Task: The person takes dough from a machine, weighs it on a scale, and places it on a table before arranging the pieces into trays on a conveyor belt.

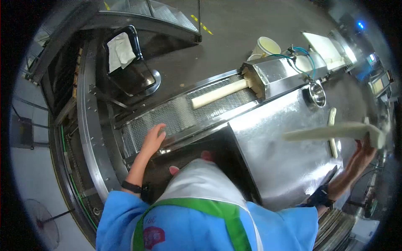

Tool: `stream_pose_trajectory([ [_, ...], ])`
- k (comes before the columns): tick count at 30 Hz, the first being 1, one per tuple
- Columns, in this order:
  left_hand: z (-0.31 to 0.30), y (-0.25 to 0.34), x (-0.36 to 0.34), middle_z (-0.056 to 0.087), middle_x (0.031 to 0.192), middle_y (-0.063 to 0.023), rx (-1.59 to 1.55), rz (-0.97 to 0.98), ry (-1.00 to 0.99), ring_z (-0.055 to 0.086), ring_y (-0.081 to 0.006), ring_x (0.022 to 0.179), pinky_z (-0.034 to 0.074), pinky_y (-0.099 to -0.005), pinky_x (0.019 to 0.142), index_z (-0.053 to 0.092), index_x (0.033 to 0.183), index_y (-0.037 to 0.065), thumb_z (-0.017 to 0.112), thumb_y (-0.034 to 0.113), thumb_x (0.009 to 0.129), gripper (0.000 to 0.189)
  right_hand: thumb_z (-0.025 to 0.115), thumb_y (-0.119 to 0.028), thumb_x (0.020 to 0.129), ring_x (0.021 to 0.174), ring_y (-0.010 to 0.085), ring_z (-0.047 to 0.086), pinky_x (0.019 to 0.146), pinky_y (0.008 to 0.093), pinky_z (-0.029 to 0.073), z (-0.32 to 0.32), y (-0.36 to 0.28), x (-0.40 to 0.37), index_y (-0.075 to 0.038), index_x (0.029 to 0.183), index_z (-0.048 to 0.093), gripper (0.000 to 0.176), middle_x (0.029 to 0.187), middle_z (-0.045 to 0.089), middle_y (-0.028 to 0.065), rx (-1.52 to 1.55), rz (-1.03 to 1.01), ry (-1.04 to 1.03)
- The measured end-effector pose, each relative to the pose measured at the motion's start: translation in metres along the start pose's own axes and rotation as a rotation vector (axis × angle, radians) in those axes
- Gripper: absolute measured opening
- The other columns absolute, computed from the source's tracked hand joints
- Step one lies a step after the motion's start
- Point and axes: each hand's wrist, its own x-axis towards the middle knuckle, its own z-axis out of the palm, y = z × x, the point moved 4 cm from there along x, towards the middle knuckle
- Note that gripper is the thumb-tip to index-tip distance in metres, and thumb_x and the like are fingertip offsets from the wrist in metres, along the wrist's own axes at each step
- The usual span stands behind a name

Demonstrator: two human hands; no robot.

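My left hand (154, 137) is over the near edge of a metal mesh conveyor (178, 115), fingers apart and holding nothing. On the right, my right hand (363, 152) grips a long pale strip of dough (331, 131), blurred by motion, above the steel table (274, 154). A thin dough rope (333, 147) lies beneath the strip on the table. A thick pale dough roll (220, 93) rests on the conveyor, its far end at the opening of a steel housing (280, 74).
A metal bowl (317, 95) sits at the table's back corner. Beyond the conveyor are a black chair (133, 75) with a white cloth (120, 52) and a white bucket (268, 46). A curved metal frame (90, 125) stands at left.
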Motion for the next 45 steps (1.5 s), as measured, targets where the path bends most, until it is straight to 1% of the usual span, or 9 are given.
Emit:
stream_pose_trajectory([
  [10, 0.058, -0.009, 0.093, 0.028, 0.131, -0.0112, 0.446, -0.079, 0.109, 0.029, -0.0327, 0.118, 0.029, -0.0473, 0.093, 0.040, 0.124, 0.015, 0.072, 0.024, 0.062, 0.070, 0.061, -0.012, 0.073, 0.106, 0.0339, 0.046, 0.086, 0.0409, 0.041, -0.113, 0.277, 0.088, -0.006, 0.120, 0.041, 0.051, 0.124, 0.042, 0.0175, -1.489, 0.008, -0.212],
  [15, 0.052, -0.017, 0.088, 0.039, 0.121, -0.0101, 0.190, -0.072, 0.233, 0.036, -0.0314, 0.110, 0.031, -0.0435, 0.089, 0.046, 0.107, 0.011, 0.069, 0.015, 0.060, 0.053, 0.054, -0.002, 0.076, 0.100, 0.0270, 0.051, 0.083, 0.0344, 0.042, -0.018, 0.327, 0.023, -0.003, 0.118, 0.045, 0.043, 0.111, 0.052, 0.0168, -0.996, -0.138, -0.685],
  [17, 0.046, -0.009, 0.086, 0.044, 0.115, -0.0096, 0.013, 0.019, 0.292, 0.039, -0.0309, 0.107, 0.032, -0.0422, 0.088, 0.046, 0.100, 0.009, 0.067, 0.011, 0.060, 0.045, 0.052, -0.002, 0.078, 0.094, 0.0199, 0.052, 0.077, 0.0289, 0.043, 0.034, 0.343, -0.020, -0.005, 0.117, 0.046, 0.040, 0.106, 0.054, 0.0129, -0.609, 0.252, -0.936],
  [22, 0.019, 0.047, 0.074, 0.052, 0.105, -0.0083, -0.250, 0.195, 0.348, 0.043, -0.0292, 0.101, 0.033, -0.0397, 0.089, 0.041, 0.089, 0.006, 0.062, 0.003, 0.062, 0.035, 0.053, -0.002, 0.079, 0.089, 0.0198, 0.056, 0.072, 0.0288, 0.046, 0.206, 0.214, -0.163, -0.005, 0.112, 0.051, 0.032, 0.099, 0.057, 0.0124, -0.334, 0.350, -1.306],
  [26, 0.020, 0.026, 0.064, 0.052, 0.105, -0.0101, -0.457, 0.132, 0.331, 0.043, -0.0291, 0.103, 0.033, -0.0396, 0.090, 0.041, 0.096, 0.007, 0.060, 0.001, 0.063, 0.039, 0.059, -0.013, 0.075, 0.095, 0.0314, 0.054, 0.081, 0.0344, 0.044, 0.292, 0.158, -0.220, -0.003, 0.106, 0.053, 0.033, 0.104, 0.056, 0.0167, -0.416, 0.008, -1.462],
  [30, 0.021, -0.046, 0.041, 0.048, 0.112, -0.0137, -0.714, -0.114, 0.397, 0.039, -0.0310, 0.108, 0.031, -0.0401, 0.091, 0.042, 0.108, 0.009, 0.060, 0.002, 0.064, 0.048, 0.058, -0.007, 0.069, 0.092, 0.0366, 0.051, 0.073, 0.0411, 0.045, 0.344, 0.152, -0.243, -0.012, 0.118, 0.041, 0.052, 0.110, 0.047, 0.0189, -0.736, -0.493, -1.095],
  [32, -0.003, -0.034, 0.019, 0.042, 0.119, -0.0139, 0.052, -0.153, 0.557, 0.035, -0.0306, 0.114, 0.028, -0.0411, 0.094, 0.041, 0.114, 0.010, 0.061, 0.006, 0.065, 0.054, 0.058, -0.006, 0.068, 0.091, 0.0352, 0.051, 0.074, 0.0413, 0.046, 0.365, 0.154, -0.246, -0.013, 0.121, 0.039, 0.056, 0.111, 0.045, 0.0188, -0.770, -0.427, -1.054],
  [36, -0.007, -0.020, 0.010, 0.036, 0.126, -0.0147, 0.320, -0.172, 0.380, 0.030, -0.0312, 0.120, 0.020, -0.0475, 0.097, 0.040, 0.119, 0.008, 0.062, 0.011, 0.068, 0.055, 0.058, -0.001, 0.067, 0.086, 0.0335, 0.052, 0.073, 0.0408, 0.046, 0.395, 0.168, -0.262, -0.014, 0.118, 0.040, 0.055, 0.103, 0.044, 0.0189, -0.522, 0.058, -1.030],
  [45, -0.011, -0.048, 0.038, 0.049, 0.109, -0.0067, 0.553, -0.138, 0.182, 0.041, -0.0228, 0.108, 0.021, -0.0420, 0.097, 0.050, 0.112, 0.011, 0.069, 0.017, 0.064, 0.052, 0.053, 0.008, 0.065, 0.094, 0.0333, 0.050, 0.077, 0.0397, 0.044, 0.388, 0.079, -0.274, -0.012, 0.113, 0.046, 0.052, 0.108, 0.044, 0.0145, -0.049, -0.183, -1.093],
])
